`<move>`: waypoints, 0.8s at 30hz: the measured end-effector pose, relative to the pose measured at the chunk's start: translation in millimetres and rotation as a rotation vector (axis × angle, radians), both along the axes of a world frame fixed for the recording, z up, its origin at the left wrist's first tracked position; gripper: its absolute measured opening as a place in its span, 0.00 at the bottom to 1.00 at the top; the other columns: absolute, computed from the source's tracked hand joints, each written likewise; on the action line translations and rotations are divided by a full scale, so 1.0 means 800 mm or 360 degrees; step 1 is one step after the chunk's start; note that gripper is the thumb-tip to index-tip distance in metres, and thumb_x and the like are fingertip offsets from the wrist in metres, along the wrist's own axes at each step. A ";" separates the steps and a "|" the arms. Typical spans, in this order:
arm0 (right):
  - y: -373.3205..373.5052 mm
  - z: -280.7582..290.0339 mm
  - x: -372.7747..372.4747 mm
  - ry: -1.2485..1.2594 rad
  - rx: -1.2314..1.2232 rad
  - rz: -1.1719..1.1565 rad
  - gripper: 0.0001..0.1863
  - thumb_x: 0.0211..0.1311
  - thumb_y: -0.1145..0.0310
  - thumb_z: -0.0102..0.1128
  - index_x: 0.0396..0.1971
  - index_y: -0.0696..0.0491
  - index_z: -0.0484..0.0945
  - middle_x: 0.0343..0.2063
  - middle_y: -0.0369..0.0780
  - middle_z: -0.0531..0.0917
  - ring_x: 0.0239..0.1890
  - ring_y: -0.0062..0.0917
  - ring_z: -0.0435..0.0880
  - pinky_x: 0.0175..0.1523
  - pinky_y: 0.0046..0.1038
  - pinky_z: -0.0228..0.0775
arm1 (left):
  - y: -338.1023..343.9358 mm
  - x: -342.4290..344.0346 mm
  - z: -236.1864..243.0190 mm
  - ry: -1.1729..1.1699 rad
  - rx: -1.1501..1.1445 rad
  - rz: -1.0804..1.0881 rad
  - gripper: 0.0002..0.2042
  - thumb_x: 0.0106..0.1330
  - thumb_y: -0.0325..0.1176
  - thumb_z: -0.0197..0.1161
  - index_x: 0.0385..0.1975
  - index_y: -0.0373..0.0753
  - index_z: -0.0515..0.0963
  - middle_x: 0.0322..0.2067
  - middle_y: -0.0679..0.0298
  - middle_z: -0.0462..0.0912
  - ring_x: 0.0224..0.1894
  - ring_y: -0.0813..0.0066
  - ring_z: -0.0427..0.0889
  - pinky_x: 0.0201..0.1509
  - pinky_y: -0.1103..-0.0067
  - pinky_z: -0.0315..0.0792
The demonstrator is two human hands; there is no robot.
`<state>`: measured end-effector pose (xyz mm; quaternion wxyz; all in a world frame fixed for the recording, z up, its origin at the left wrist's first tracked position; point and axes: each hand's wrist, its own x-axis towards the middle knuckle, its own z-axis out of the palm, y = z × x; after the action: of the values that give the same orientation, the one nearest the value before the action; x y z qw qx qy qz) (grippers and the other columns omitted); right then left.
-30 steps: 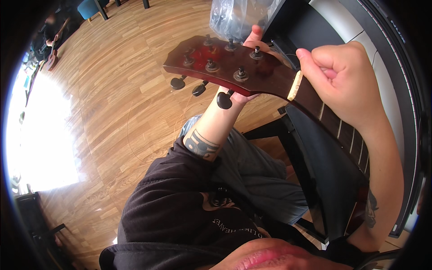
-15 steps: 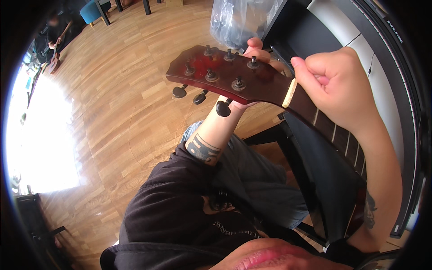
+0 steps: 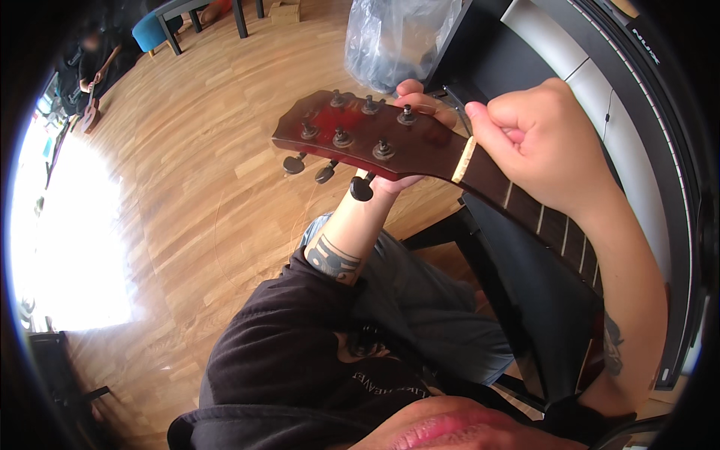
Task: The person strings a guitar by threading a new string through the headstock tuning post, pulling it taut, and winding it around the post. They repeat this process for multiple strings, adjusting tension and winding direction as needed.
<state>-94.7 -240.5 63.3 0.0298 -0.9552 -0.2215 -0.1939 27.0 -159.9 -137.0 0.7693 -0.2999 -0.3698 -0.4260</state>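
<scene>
A guitar headstock (image 3: 352, 139), dark reddish-brown and glossy, points to the left in front of me. It carries several metal posts and black tuning pegs (image 3: 361, 187); no strings show on the posts. My left hand (image 3: 424, 103) is wrapped round the neck's top end from beneath, with fingertips showing on the far side. Just past the pale nut (image 3: 464, 159), my right hand (image 3: 544, 131) is closed in a fist over the fretboard (image 3: 540, 214), thumb pressed to the curled fingers. Whatever it pinches, if anything, is hidden.
A black-and-white keyboard (image 3: 637, 97) stands along the right side. Beyond the headstock is a clear plastic bag (image 3: 401, 45). At the far left another person (image 3: 90, 67) sits with a small guitar (image 3: 90, 116). A blue stool (image 3: 154, 34) and a dark table (image 3: 180, 7) stand at the back.
The headstock and both hands sit slightly further left in view, and the headstock a little lower. Both hands keep the same grip.
</scene>
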 end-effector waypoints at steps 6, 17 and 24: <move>-0.003 0.000 0.004 0.0034 0.0004 0.0024 0.19 0.61 0.70 0.64 0.10 0.57 0.75 0.10 0.45 0.73 0.13 0.39 0.73 0.21 0.34 0.60 | 0.008 0.010 -0.009 0.0007 0.0022 0.0066 0.12 0.75 0.38 0.56 0.55 0.48 0.74 0.42 0.72 0.81 0.54 0.72 0.74 0.64 0.62 0.72; -0.003 -0.005 0.004 -0.0053 0.0049 0.0146 0.23 0.64 0.72 0.63 0.10 0.58 0.67 0.09 0.42 0.63 0.11 0.32 0.61 0.21 0.33 0.50 | 0.001 -0.011 0.004 0.0008 0.0022 0.0072 0.14 0.72 0.38 0.60 0.55 0.50 0.77 0.43 0.74 0.83 0.52 0.70 0.75 0.61 0.66 0.72; -0.007 -0.010 0.008 -0.0223 0.0026 0.0261 0.25 0.66 0.73 0.62 0.09 0.59 0.63 0.08 0.40 0.56 0.09 0.27 0.53 0.20 0.31 0.43 | -0.005 -0.003 0.007 -0.0028 -0.0097 -0.0044 0.13 0.73 0.37 0.60 0.55 0.52 0.77 0.44 0.74 0.83 0.52 0.72 0.72 0.60 0.69 0.70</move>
<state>-87.9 -245.8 55.3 0.0377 -0.9177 -0.2988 -0.2589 24.3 -163.7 -131.4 0.7506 -0.3245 -0.3851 -0.4278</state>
